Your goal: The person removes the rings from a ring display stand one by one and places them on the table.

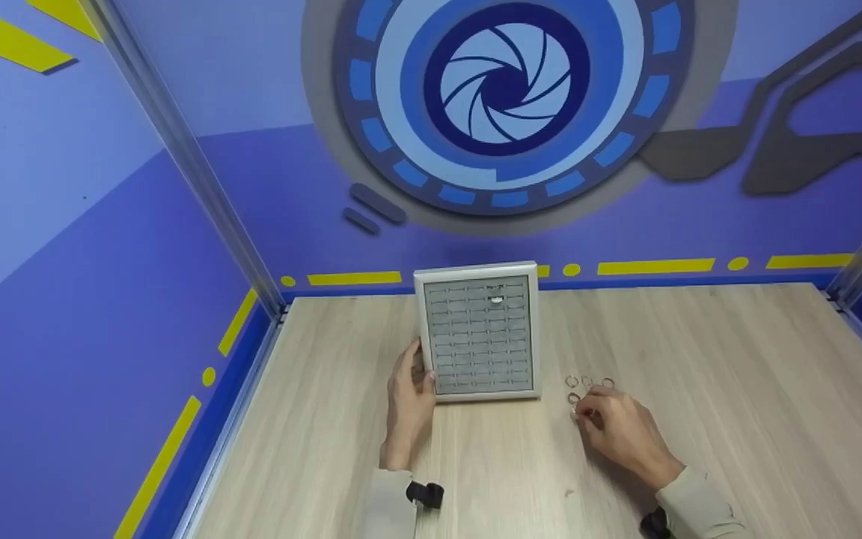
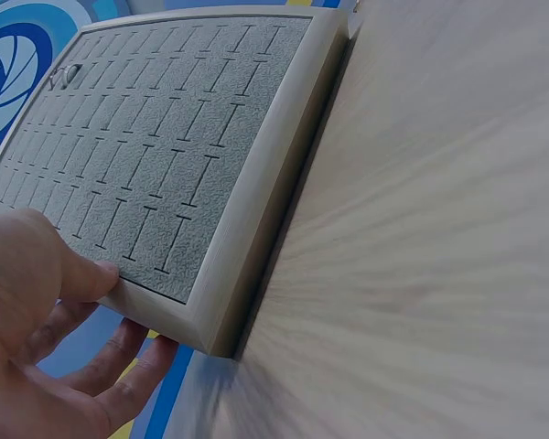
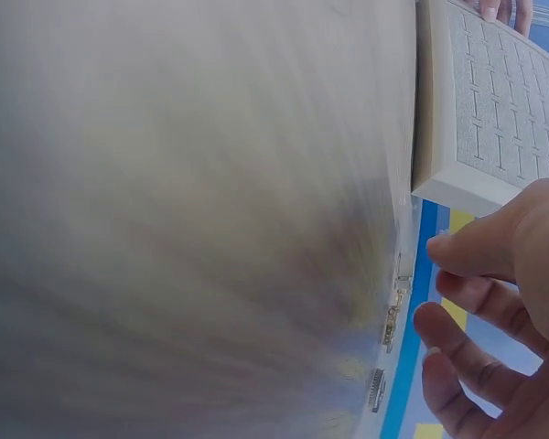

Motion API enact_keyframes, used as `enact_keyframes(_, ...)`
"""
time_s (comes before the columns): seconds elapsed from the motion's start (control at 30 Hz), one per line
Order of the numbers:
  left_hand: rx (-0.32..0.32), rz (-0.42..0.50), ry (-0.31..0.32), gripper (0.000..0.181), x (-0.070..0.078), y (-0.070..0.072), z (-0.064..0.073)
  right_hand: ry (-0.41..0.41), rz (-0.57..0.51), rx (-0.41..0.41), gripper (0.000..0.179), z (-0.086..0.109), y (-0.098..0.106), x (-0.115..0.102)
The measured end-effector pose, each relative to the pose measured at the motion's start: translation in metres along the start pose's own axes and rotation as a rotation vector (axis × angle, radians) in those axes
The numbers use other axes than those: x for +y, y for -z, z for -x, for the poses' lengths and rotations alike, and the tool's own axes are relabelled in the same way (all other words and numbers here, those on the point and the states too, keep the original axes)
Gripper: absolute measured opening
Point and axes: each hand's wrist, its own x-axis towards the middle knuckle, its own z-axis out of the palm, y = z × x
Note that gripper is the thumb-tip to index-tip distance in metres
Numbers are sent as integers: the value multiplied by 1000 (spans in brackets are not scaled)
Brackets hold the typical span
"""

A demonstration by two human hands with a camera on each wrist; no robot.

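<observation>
A white-framed ring display board [image 1: 480,337], its grey pad cut with rows of slots, stands tilted back on the table. My left hand [image 1: 408,404] grips its lower left side, thumb on the frame front and fingers behind, as the left wrist view shows. One silvery ring [image 1: 497,300] sits in a slot near the top right. My right hand [image 1: 622,430] is low over the table, right of the board; its thumb and index finger pinch a small ring [image 3: 442,235], mostly hidden by the fingertips. Beside them lies another ring [image 1: 574,399].
Behind the right fingers lie a gold-coloured ring [image 1: 572,381], a paler ring [image 1: 587,381] and a darker ring [image 1: 607,382] in a row. The wooden table [image 1: 738,389] ends at a blue and purple back wall [image 1: 625,232]. A metal post [image 1: 199,165] rises at the left corner.
</observation>
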Motion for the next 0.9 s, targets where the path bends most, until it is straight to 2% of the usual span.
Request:
enact_keyframes(0.27, 1, -7, 7, 64, -1, 0, 0, -25, -4, -39, 16, 1, -1, 1)
enact_keyframes(0.6, 4, -25, 13, 63, -1, 0, 0, -4, -2, -50, 15, 1, -1, 2)
enact_keyframes(0.9, -3, -27, 19, 64, 0, 0, 0, -50, 1, -84, 17, 0, 0, -1)
